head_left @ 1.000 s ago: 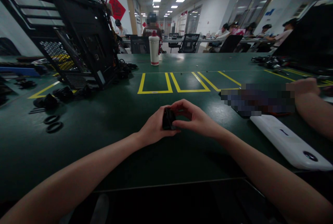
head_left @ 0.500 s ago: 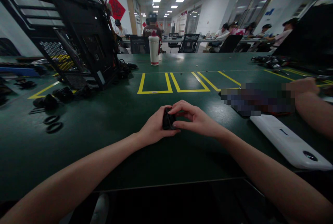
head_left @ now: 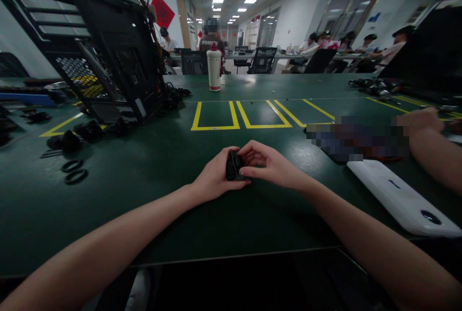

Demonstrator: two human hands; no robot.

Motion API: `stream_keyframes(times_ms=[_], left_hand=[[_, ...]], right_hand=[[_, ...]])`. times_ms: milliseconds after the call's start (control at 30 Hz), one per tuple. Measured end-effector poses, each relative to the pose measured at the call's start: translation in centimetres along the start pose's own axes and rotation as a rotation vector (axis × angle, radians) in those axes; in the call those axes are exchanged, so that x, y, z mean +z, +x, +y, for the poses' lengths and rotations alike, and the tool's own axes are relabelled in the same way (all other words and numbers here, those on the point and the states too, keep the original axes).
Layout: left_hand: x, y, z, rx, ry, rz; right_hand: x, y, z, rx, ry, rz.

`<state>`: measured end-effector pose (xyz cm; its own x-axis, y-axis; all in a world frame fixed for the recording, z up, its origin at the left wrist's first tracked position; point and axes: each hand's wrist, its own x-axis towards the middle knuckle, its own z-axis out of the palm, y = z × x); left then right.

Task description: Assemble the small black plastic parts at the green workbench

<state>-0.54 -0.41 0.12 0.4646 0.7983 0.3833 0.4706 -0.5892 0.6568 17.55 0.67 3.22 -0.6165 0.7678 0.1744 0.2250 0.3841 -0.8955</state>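
Over the last second the change is small and sits in the fingers: the right hand (head_left: 270, 162) has drawn its fingertips back a little toward the near-right edge of the small, dark, blocky object (head_left: 231, 167), so more of its front face shows, with a thin, slightly paler strip running up it at a slant. The left hand (head_left: 212, 174) has hardly moved. For the work in hand, this seems to be fine fingering of the piece by the right hand while the left steadies it; whether the strip is a separate part or belongs to the object is too dark to tell.

The object lies between the two hands, against the palm side of the left hand, which is wrapped around it with the thumb passing below. The right hand's thumb and bent fingers pinch lightly at its right side, apparently touching it. Both hands are low over the dark green worktop (head_left: 173, 234); whether the object rests on it cannot be told.

Yellow tape outlines (head_left: 215, 128) lie just beyond the hands. Two thin black rings (head_left: 70, 182) are well apart to the left, and a white, round-cornered slab-like device (head_left: 397, 193) lies near the right forearm.
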Motion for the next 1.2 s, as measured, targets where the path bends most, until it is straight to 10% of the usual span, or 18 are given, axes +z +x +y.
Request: stream_keyframes(times_ms=[700,1200], left_hand=[[-0.03,0.04,0.34,0.012,-0.043,0.011],[-0.11,0.02,0.16,-0.004,-0.022,-0.001]], right_hand=[[-0.16,-0.27,-0.17,-0.186,-0.050,0.002],[-0.17,-0.12,0.00,-0.030,-0.013,0.026]])
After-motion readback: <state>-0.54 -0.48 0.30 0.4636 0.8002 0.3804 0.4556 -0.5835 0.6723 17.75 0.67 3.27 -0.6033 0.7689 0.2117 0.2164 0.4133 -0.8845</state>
